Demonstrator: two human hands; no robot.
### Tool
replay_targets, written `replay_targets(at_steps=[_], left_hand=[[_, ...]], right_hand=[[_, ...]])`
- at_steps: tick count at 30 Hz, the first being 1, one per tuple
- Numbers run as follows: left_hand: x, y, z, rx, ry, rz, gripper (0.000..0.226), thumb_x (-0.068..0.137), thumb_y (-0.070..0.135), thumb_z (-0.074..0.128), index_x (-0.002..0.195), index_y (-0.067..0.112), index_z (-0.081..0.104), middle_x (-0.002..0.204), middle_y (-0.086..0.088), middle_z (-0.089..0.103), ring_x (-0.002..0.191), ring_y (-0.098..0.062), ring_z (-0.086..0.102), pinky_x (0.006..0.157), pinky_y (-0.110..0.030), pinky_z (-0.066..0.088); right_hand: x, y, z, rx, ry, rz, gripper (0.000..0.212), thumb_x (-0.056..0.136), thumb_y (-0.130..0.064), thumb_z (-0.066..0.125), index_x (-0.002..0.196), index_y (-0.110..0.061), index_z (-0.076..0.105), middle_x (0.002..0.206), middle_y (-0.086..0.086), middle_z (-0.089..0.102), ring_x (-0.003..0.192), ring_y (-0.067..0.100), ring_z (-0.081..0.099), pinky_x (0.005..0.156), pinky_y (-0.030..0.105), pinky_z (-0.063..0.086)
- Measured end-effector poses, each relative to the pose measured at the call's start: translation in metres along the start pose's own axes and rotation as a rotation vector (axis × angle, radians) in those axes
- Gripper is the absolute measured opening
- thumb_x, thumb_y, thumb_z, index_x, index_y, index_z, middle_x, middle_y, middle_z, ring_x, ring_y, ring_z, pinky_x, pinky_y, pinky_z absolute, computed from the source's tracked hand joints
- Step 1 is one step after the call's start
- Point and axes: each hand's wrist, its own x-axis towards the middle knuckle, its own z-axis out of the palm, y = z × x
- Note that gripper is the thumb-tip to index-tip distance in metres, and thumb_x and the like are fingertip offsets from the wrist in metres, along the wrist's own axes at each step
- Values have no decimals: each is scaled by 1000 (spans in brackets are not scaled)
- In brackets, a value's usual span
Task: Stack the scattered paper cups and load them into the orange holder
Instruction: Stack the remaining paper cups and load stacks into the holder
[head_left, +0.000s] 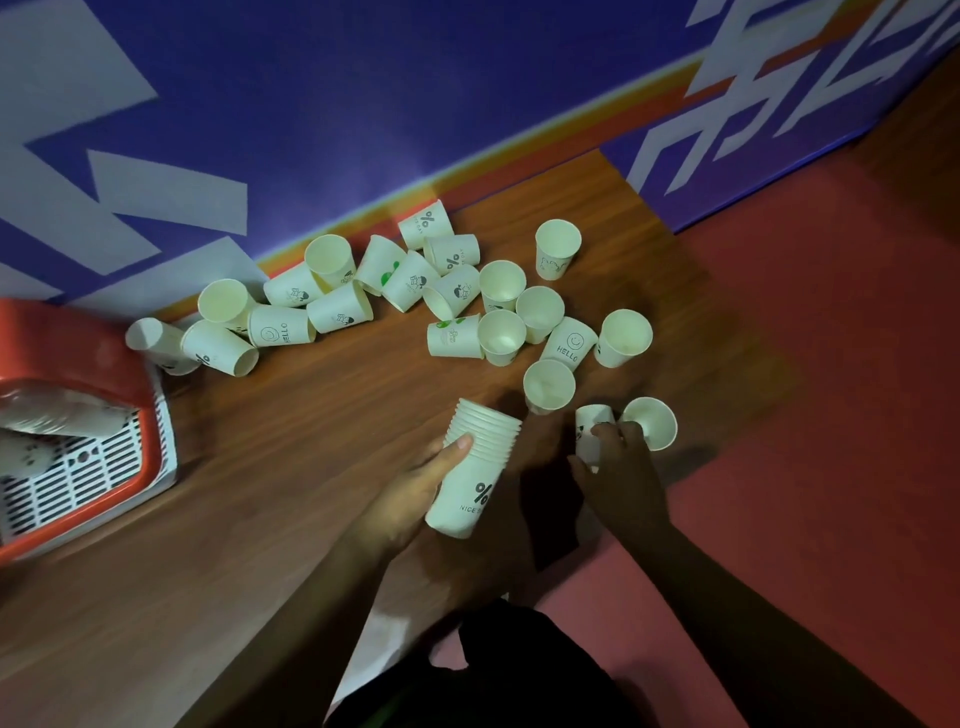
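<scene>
The wooden worktop (311, 441) carries everything. The orange holder (62, 325) sits at its left edge, likely kept close for loading. Loose cups (280, 325), white with small black prints, sprawl from the back edge towards the right edge, some upright, some tipped over. The left hand (410, 493) has its fingers (457, 444) curled round the nested stack (475, 467), mouth tilted away, ready to take more. Near the right edge, the right hand (623, 467) pinches a single cup (589, 421).

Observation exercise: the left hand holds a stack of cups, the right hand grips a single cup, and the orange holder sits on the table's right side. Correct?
No. The head view shows the orange holder on the left side of the table, not the right. The left hand holds the stack and the right hand grips a single cup.
</scene>
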Motion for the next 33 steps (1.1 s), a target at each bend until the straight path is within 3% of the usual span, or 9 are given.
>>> replay_targets(at_steps=[4, 11, 15, 18, 20, 23, 25, 28, 33], left_hand=[[-3, -6, 0, 16, -12, -6, 55, 92, 57, 68, 132, 19, 66, 120, -15, 75, 102, -29, 73, 90, -42, 55], [-4, -7, 0, 58, -17, 7, 46, 97, 47, 59, 131, 18, 69, 123, -16, 75, 104, -28, 74, 90, -40, 56], [-1, -9, -4, 82, 7, 9, 50, 95, 53, 64, 133, 22, 67, 125, -13, 75, 110, -33, 73, 95, -45, 56], [1, -6, -6, 146, 24, 39, 46, 92, 50, 70, 131, 28, 66, 123, -6, 77, 110, -30, 74, 96, -45, 56], [4, -4, -5, 227, 28, 62, 36, 96, 43, 68, 129, 30, 66, 119, 0, 78, 109, -27, 75, 92, -39, 58], [10, -8, -6, 302, 42, 56, 25, 98, 38, 68, 123, 32, 68, 114, 3, 79, 107, -26, 75, 88, -36, 58], [10, -13, -8, 274, 85, 37, 24, 98, 38, 68, 121, 30, 70, 112, 3, 80, 106, -26, 75, 88, -37, 58], [6, -24, -19, 223, 133, 36, 32, 97, 41, 69, 124, 24, 70, 114, -2, 80, 108, -29, 75, 89, -40, 57], [-9, -33, -47, 105, 254, 70, 48, 87, 51, 73, 123, 19, 74, 121, -21, 75, 104, -39, 70, 92, -49, 52]], right_hand=[[-3, 7, 12, -90, -32, 160, 50, 82, -33, 73, 116, -1, 56, 103, 22, 56, 87, 37, 61, 71, 42, 55], [-3, -7, 27, -82, -12, 283, 60, 83, -46, 69, 132, -14, 54, 119, 27, 58, 102, 43, 59, 79, 48, 52], [-4, -7, 30, 141, -124, 333, 61, 78, -54, 54, 127, -22, 41, 106, 18, 60, 96, 36, 60, 77, 45, 54], [-4, -7, 14, 444, -146, 382, 62, 75, -31, 71, 128, -13, 45, 117, 12, 59, 104, 27, 58, 86, 37, 49], [-8, -2, 10, 475, -154, 335, 62, 77, -26, 75, 130, -8, 47, 120, 10, 58, 107, 24, 57, 86, 31, 44], [-24, -9, 21, 315, -240, 169, 80, 76, -64, 62, 137, -17, 41, 130, 9, 53, 119, 28, 53, 95, 41, 48], [-37, -24, 38, 240, -379, 95, 94, 69, -77, 57, 144, -27, 31, 140, 6, 46, 123, 26, 49, 95, 45, 48], [-54, -49, 59, 161, -535, 31, 101, 65, -74, 62, 147, -29, 23, 144, 5, 37, 124, 29, 48, 95, 46, 47], [-64, -85, 83, 229, -621, 70, 93, 69, -53, 74, 142, -17, 28, 133, 9, 43, 120, 30, 51, 96, 45, 47]])
